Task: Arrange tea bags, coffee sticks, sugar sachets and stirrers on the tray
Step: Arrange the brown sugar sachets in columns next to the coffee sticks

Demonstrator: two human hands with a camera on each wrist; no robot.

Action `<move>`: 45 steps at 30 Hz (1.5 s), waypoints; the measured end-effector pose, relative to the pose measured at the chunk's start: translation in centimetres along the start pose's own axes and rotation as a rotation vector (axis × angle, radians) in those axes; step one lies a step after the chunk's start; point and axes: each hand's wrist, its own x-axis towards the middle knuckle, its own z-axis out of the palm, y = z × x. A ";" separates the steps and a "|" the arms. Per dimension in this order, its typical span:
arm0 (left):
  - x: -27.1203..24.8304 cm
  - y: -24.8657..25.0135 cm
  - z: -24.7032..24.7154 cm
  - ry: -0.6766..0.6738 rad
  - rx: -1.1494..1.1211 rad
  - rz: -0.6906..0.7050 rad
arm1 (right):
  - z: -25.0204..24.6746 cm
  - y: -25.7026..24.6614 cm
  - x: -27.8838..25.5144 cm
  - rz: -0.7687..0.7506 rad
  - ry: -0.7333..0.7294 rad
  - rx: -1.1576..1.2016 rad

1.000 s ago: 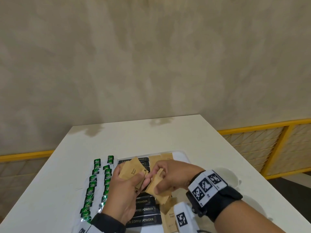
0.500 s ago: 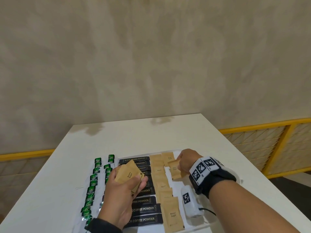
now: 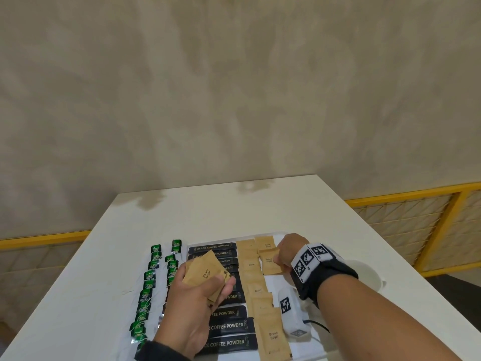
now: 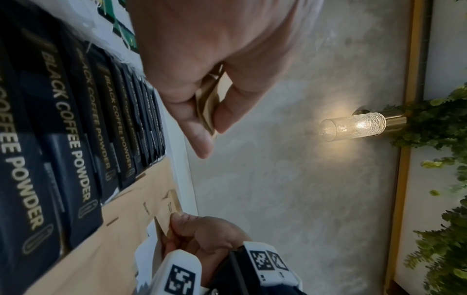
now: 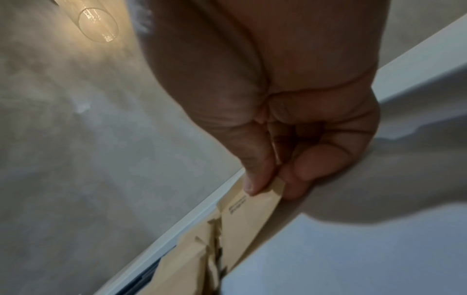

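Right hand (image 3: pixel 286 254) has moved from centre to upper right of frame, pinching one brown paper sugar sachet (image 3: pixel 269 261) onto the white tray (image 3: pixel 309 342); second sugar column growing. Left hand (image 3: pixel 197 295) still grips spare sachets (image 3: pixel 204 273).

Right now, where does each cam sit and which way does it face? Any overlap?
Head: above the table, angled forward and down at the tray; left hand, right hand and both forearms show.
Left wrist: along the left palm, over the coffee sticks toward the wall; the right hand appears too.
Right wrist: along the right palm at one sugar sachet pinched at the tray's far end.
Shared: that sachet and the right hand appear in all three views.
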 end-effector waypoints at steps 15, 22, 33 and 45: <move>-0.3 -0.1 0.5 -0.123 -0.094 -0.136 | -2.8 -1.9 -6.2 -0.195 -0.049 0.230; 0.1 -1.3 0.5 -0.038 0.117 0.030 | -2.9 -2.5 -10.8 -0.343 -0.471 0.597; -0.4 -1.8 1.1 0.050 0.157 0.060 | -1.7 0.6 -10.2 -0.181 -0.299 0.477; -0.1 -1.5 1.0 0.008 0.103 -0.064 | -1.4 0.7 -6.4 0.236 -0.188 0.361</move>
